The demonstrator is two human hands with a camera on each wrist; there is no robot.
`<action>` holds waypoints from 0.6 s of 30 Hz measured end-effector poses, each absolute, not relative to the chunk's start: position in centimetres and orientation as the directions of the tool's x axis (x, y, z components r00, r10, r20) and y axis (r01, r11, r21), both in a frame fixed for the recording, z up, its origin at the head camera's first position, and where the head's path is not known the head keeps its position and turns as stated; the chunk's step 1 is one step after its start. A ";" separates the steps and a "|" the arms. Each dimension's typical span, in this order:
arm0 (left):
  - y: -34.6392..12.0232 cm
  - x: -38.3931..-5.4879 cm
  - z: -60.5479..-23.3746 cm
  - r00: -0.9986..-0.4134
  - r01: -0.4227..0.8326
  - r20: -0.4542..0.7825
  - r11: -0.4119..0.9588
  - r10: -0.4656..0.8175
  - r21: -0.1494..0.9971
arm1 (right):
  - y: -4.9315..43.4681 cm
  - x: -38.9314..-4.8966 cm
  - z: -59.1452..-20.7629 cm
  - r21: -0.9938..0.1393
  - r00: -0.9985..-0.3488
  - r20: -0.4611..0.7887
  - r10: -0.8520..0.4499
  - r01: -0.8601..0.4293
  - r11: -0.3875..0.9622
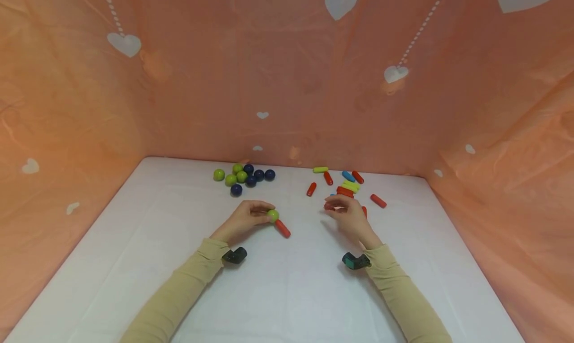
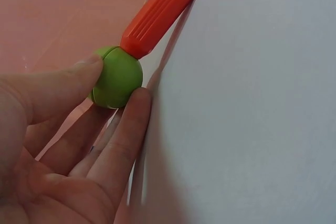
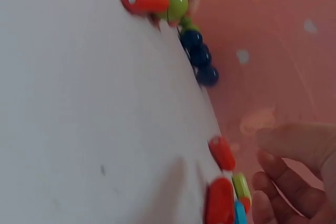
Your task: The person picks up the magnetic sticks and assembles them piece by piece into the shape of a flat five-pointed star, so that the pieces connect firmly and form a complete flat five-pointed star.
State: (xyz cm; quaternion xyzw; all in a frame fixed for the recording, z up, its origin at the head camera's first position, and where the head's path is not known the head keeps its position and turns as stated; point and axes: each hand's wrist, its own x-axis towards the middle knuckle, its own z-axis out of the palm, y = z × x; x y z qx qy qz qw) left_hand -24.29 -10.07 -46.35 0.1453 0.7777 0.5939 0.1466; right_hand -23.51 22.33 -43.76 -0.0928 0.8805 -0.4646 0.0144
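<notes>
My left hand (image 1: 245, 218) pinches a glossy green ball (image 2: 119, 80) between thumb and fingertips. From that ball juts a red ridged rod (image 2: 158, 17), their ends joined, pointing toward the near side in the head view. Over the group of coloured rods at the right hovers my right hand (image 1: 352, 219), its fingers loosely bent. In the right wrist view a gap shows between thumb and fingers (image 3: 286, 182), with nothing held there. A red rod (image 3: 222, 153) and a larger-looking red rod (image 3: 219, 200) lie beyond that hand. The hand partly hides some rods.
Several green balls (image 1: 230, 180) and dark blue balls (image 1: 259, 175) cluster at the back left of the white table (image 1: 287, 293). Red, yellow (image 1: 320, 169) and blue rods (image 1: 348, 176) lie scattered at the back right. A pink-orange curtain (image 1: 287, 84) with hearts encloses the table's back and sides.
</notes>
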 end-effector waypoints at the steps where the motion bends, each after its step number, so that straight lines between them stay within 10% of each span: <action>1: -10.1 -24.3 -46.4 -0.914 0.049 -0.059 0.254 0.401 0.966 | 22.6 -23.6 -43.8 -0.820 -0.985 0.053 -0.162 -0.135 0.556; 18: -10.4 -24.5 -46.6 -0.893 0.068 -0.048 0.239 0.448 0.969 | 23.2 -23.8 -45.1 -0.735 -0.987 0.048 -0.155 -0.140 0.663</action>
